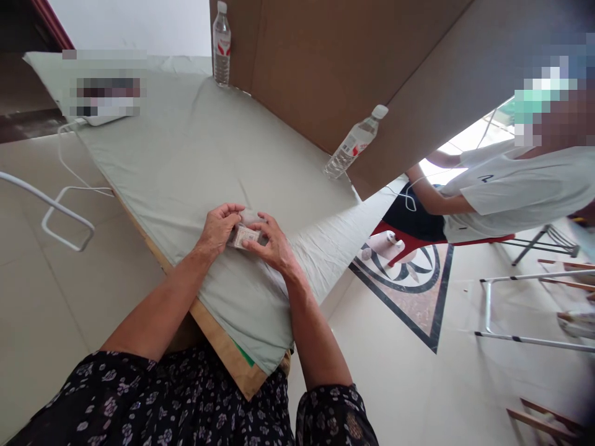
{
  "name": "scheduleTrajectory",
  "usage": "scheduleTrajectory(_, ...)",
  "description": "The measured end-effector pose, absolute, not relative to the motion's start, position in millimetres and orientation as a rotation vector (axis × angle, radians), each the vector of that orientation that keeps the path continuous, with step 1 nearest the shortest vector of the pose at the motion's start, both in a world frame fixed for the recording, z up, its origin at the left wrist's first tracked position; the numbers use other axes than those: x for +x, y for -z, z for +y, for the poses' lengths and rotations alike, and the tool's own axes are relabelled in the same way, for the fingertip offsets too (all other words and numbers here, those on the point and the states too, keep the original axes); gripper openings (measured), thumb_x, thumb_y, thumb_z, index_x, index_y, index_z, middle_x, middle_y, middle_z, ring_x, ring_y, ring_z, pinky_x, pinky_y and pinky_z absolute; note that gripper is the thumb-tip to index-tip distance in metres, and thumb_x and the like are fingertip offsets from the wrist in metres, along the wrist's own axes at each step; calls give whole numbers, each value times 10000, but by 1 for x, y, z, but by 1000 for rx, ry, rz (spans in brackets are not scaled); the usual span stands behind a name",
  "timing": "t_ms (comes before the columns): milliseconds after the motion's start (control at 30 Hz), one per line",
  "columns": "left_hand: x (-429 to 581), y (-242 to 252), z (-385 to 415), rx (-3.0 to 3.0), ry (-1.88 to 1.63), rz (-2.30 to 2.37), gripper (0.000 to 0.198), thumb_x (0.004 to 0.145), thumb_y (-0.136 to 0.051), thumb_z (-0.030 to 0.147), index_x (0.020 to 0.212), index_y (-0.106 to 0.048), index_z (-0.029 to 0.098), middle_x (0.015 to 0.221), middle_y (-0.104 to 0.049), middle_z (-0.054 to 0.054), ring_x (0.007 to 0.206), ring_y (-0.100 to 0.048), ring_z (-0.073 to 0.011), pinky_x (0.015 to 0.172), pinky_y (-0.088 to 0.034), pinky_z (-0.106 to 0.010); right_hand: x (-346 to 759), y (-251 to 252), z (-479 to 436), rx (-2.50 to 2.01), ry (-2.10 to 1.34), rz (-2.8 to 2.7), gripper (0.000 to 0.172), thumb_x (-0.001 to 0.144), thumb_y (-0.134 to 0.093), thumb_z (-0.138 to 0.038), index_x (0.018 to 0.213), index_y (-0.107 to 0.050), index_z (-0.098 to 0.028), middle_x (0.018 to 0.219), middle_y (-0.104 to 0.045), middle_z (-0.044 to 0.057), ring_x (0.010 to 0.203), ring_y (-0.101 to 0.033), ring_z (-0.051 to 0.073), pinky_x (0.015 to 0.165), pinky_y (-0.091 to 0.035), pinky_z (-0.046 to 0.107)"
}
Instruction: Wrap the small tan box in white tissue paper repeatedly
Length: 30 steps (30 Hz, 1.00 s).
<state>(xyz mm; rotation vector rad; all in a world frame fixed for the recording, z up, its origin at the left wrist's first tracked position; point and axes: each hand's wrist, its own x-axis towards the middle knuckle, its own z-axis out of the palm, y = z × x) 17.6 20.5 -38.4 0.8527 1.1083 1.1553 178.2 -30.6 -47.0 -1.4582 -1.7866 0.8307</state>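
Cloth [181, 148], pale, spreads across the left and centre of the frame. Just below the middle, the left hand [220, 229] and right hand [274, 244] pinch opposite ends of a small printed packet [245, 236], held between their fingertips.

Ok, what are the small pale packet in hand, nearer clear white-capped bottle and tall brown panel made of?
Small pale packet: perhaps printed paper under glossy clear plastic; see-through film seems to show, partly hidden.
Nearer clear white-capped bottle: likely thin glossy plastic; see-through, ribbed lower wall.
Tall brown panel: probably matte cardboard; plain brown face, straight fold-like lines.
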Motion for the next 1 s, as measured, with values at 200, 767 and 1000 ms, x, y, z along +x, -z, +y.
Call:
scheduleTrajectory(200, 18, 39, 19, 900, -1207, 1140, 350, 578, -649, 212, 923, -667, 158, 663, -567, 57, 585, -464, -97, 560, -364, -230, 177, 51, -25, -1445, -863, -1733, 305, 796, -830, -413, 1048, -767, -253, 1361, -645, 89, 1329, -580, 261, 1038, -509, 406)
scheduleTrajectory(767, 9, 48, 18, 1156, -1173, 1173, 616, 627, -674, 324, 1213, -598, 150, 950, -674, -45, 850, -652, -190, 784, -530, -321, 169, 64, -23, -1473, -1017, -1413, 978, 752, -770, -606, 1556, -421, -171, 1243, -697, 118, 1086, -681, 261, 987, -535, 431)
scheduleTrajectory(1000, 2, 51, 19, 1277, -976, 1087, 954, 617, -687, 262, 1519, -409, 121, 1272, -630, -146, 1034, -665, -222, 922, -535, -369, 176, 63, -23, -1470, -991, -1426, 877, 773, -781, -590, 1511, -500, -209, 1266, -728, 108, 1094, -704, 254, 998, -551, 427)
